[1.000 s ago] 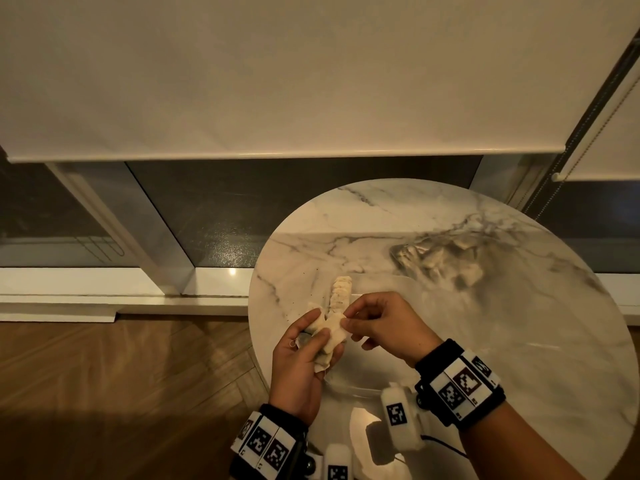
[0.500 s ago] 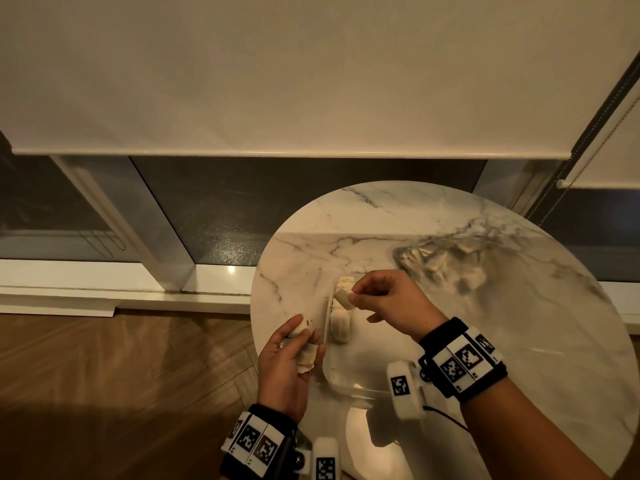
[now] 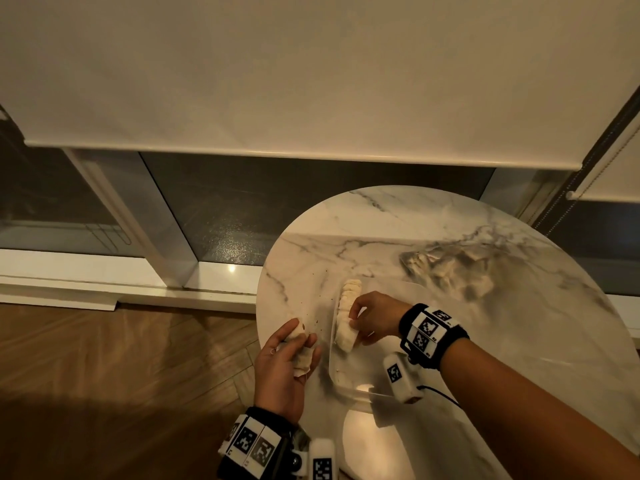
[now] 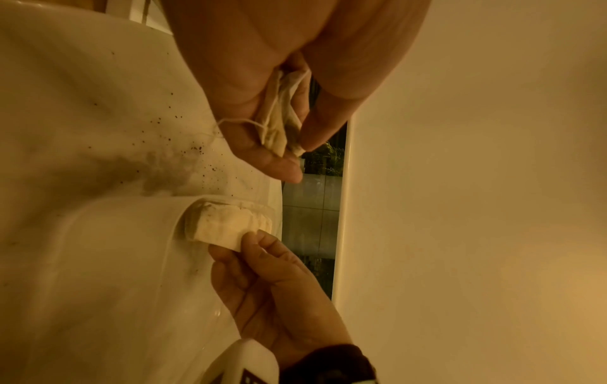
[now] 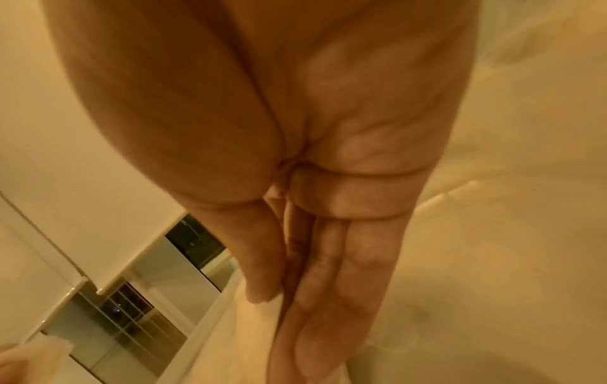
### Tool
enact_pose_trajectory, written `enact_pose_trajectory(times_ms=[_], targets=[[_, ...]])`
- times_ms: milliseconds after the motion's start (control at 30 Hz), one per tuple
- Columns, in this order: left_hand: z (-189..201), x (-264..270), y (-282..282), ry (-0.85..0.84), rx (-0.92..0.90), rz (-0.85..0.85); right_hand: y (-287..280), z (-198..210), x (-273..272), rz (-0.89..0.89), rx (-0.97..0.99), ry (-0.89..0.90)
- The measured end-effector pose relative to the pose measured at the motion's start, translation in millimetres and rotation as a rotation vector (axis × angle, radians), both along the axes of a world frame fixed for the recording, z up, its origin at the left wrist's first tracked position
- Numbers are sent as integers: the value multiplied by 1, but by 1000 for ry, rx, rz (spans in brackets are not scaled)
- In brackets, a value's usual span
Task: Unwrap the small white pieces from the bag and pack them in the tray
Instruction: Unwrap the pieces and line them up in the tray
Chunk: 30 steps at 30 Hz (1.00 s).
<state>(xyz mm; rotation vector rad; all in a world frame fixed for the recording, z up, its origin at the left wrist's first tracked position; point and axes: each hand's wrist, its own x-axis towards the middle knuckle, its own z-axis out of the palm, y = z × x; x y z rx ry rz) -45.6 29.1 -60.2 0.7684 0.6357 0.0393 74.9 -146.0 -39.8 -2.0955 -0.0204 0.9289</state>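
Left hand [image 3: 280,368] palm-up over the near-left edge of the round marble desk [image 3: 519,341], thumb and fingers curled round crumpled paper wrappers [image 3: 301,355]; in the left wrist view, thumb tip pressing the wad [image 4: 279,122] against the fingers, a loose thread trailing off it. Wrist out past the desk rim, above the wooden floor [image 3: 121,375].

Right hand [image 3: 372,318] reaching in from the right, knuckles up, fingertips [image 4: 259,241] pinching the near end of a white piece [image 3: 346,336] at the row's near end. Right wrist view: fingers held close together and pointing down, thumb alongside; contact itself hidden there.

Row of small white pieces [image 3: 349,299] standing side by side along the left wall of the clear tray [image 3: 349,393], running away from the right fingertips toward the far corner. Rest of the tray, to the right of and nearer than the hand, bare. Tray's left wall just right of the left hand, a narrow strip of desk with dark crumbs [image 4: 184,145] between.

Clear bag [image 3: 450,268] with more white pieces beyond the right wrist, well apart from both hands, near the far-right rim. Open marble to the right of the right forearm. Window sill and drawn blind [image 3: 277,81] beyond the desk's far edge.
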Motion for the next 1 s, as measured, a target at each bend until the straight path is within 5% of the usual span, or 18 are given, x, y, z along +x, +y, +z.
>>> enact_pose_trajectory(times_ms=[333, 1000], targets=[[-4, 0, 1, 10, -26, 10, 7, -14, 11, 0, -216, -44], [-5, 2, -3, 24, -20, -5, -2, -17, 20, -106, -243, -92]])
